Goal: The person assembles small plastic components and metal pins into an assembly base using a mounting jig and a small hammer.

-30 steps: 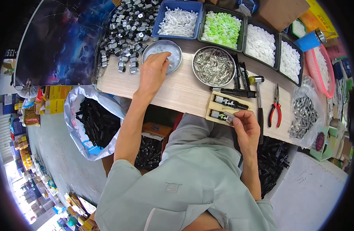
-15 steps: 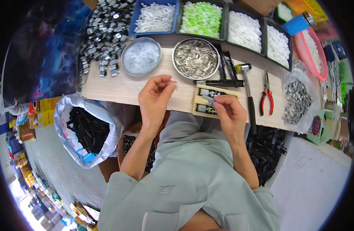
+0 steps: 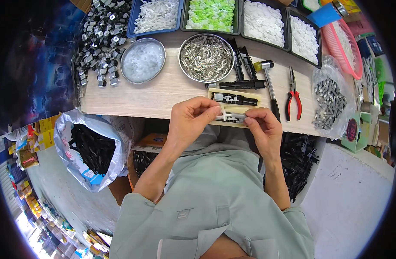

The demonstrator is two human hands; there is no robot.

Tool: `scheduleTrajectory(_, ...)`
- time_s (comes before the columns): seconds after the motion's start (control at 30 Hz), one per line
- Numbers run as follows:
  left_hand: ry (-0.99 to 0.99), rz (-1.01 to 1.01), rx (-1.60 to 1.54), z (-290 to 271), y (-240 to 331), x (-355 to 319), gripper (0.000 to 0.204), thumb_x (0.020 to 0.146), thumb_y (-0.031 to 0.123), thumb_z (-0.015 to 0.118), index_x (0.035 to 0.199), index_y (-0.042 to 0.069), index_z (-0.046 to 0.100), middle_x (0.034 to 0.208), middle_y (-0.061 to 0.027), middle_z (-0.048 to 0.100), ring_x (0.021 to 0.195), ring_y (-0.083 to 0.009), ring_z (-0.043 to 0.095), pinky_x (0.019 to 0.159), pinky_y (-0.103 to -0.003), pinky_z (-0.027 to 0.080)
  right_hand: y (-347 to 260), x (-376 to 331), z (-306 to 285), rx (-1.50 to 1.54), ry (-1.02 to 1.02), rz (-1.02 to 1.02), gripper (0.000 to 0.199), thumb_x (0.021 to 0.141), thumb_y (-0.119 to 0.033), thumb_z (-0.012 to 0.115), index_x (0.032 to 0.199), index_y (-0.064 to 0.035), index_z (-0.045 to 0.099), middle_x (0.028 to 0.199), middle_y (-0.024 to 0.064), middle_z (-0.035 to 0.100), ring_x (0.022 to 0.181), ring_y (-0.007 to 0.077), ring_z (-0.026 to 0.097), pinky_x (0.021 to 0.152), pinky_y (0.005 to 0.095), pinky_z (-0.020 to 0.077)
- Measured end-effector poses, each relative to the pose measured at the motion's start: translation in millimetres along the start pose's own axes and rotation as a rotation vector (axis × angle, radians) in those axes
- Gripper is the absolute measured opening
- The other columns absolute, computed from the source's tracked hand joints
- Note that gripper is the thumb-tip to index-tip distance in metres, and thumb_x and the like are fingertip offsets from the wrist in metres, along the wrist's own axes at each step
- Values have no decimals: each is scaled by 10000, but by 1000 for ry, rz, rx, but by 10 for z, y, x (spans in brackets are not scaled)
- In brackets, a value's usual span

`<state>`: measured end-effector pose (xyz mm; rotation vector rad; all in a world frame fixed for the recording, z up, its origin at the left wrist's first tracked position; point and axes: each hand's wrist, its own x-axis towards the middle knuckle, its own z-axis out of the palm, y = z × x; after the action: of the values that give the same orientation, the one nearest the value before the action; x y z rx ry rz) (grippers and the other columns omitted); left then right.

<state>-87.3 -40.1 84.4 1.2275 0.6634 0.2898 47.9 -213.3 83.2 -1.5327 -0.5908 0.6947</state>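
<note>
My left hand [image 3: 190, 121] and my right hand [image 3: 262, 128] meet at the table's front edge, both gripping a small grey and black plastic part [image 3: 230, 116] between the fingertips. The part hangs just over a pale wooden jig block [image 3: 215, 91] that holds another long black part [image 3: 234, 99]. Beyond the jig stand a round metal bowl of silver pins [image 3: 205, 58] and a round bowl of small clear pieces [image 3: 142, 60].
Trays of white [image 3: 156, 14], green [image 3: 211, 13] and white pieces [image 3: 262, 20] line the back. A pile of black-silver parts [image 3: 99, 34] lies left. A hammer [image 3: 269, 82], red pliers [image 3: 292, 96] and a bag of metal bits [image 3: 329, 103] lie right. Sacks of black parts [image 3: 91, 149] stand below.
My left hand came back from the bowl of clear pieces to the front edge and joined my right hand on the small part.
</note>
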Motion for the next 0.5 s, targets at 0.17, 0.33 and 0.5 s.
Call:
scheduleTrajectory(0.17, -154, -198, -43, 164, 109, 46, 148, 980, 77, 612, 1019, -46, 683, 913, -84, 729, 829, -115, 709, 718, -234, 568, -22, -62, -107, 43, 34, 87, 82, 927, -13, 687, 993, 3, 641, 980, 26, 655, 852, 77, 602, 798, 212, 488)
scheduleTrajectory(0.33, 106, 603, 710, 279, -32, 267, 110, 896, 15, 666, 1002, 4, 690, 884, -82, 687, 785, -225, 645, 688, -339, 511, 165, 128, -240, -148, 191, 42, 71, 950, -50, 673, 996, -3, 647, 895, -15, 632, 794, 50, 563, 737, 194, 456)
scheduleTrajectory(0.5, 68, 753, 803, 341, -67, 392, 186, 788, -2, 730, 969, 26, 698, 899, -92, 621, 888, -298, 580, 749, -398, 482, 207, 211, -302, -252, 162, 52, 82, 950, -65, 680, 1000, -3, 660, 855, -28, 633, 769, 36, 552, 713, 186, 445)
